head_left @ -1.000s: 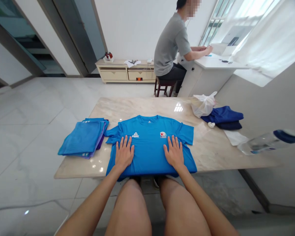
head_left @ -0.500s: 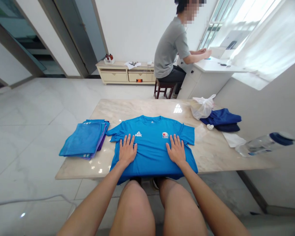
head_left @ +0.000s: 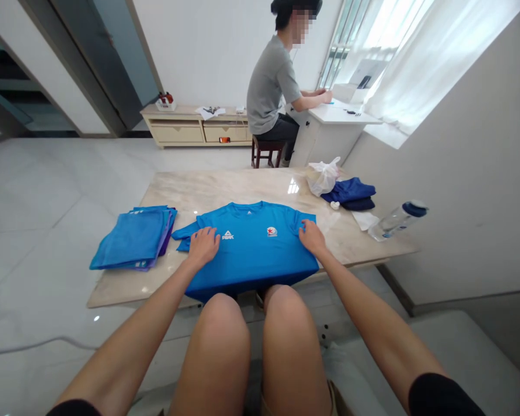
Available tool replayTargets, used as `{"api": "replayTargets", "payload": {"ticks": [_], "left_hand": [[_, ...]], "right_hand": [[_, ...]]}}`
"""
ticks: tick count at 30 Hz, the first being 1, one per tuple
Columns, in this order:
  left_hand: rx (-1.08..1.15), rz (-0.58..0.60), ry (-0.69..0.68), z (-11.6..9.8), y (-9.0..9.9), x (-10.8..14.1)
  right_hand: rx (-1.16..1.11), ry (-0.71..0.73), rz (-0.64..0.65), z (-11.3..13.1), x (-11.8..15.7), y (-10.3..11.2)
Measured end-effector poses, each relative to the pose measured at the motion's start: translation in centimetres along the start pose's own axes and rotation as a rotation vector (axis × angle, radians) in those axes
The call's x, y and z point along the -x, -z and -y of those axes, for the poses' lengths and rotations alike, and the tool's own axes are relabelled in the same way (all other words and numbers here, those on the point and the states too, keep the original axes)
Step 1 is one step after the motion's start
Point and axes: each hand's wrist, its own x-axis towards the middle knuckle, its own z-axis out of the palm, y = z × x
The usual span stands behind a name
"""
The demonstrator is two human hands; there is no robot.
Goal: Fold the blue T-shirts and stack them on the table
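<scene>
A blue T-shirt [head_left: 251, 254] lies spread on the marble-topped table, front side up, collar away from me. It carries a white logo and a round red-and-white badge on the chest, and its hem hangs over the near edge. My left hand [head_left: 204, 245] rests on the shirt's left side below the sleeve, its fingers apart and slightly bent. On the opposite side, my right hand [head_left: 312, 237] touches the fabric by the right sleeve, fingers loosely bent and apart. Neither hand appears to grip the cloth.
Left on the table [head_left: 177, 185] lies a stack of folded shirts [head_left: 130, 237]. At the right are a white plastic bag [head_left: 323, 176], dark blue folded clothes [head_left: 353, 192] and a clear bottle [head_left: 396, 221]. Beyond, a person [head_left: 271, 86] sits on a stool at a white desk [head_left: 329, 124].
Both hands have slid outward from the chest toward the shirt's sides, the fingers now more bent. The camera view has shifted, showing more of my arms.
</scene>
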Motion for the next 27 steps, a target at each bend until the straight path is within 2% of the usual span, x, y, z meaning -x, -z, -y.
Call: {"api": "replayTargets", "payload": {"ticks": [2,4,8,10,15,20,23,27], "left_hand": [[0.031,0.025,0.009,1.7,-0.2,-1.7],[0.052,0.052,0.046,3.6,-1.3,-2.8],[0.046,-0.014,0.034,6.3,-4.2,-3.5],[0.047,-0.064,0.028,6.9,-5.0,-3.6],[0.074,-0.081,0.040,6.8,-4.8,-4.3],[0.095,-0.059,0.077,5.8,-3.9,-4.3],[0.120,-0.083,0.119,5.1,-2.9,-3.1],[0.171,-0.161,0.106,4.9,-2.0,0.4]], "right_hand": [[-0.030,-0.156,-0.029,-1.5,-2.5,0.8],[-0.021,-0.269,-0.045,-2.9,-4.7,0.7],[0.007,-0.458,-0.134,-4.9,-8.0,-1.2],[0.009,-0.475,-0.166,-5.5,-8.9,-2.2],[-0.070,-0.370,-0.144,-7.1,-9.0,-2.5],[-0.260,-0.474,-0.186,-8.1,-8.6,-1.2],[-0.304,-0.495,-0.154,-7.6,-8.3,-0.8],[-0.322,-0.483,-0.147,-5.4,-7.4,0.0]]}}
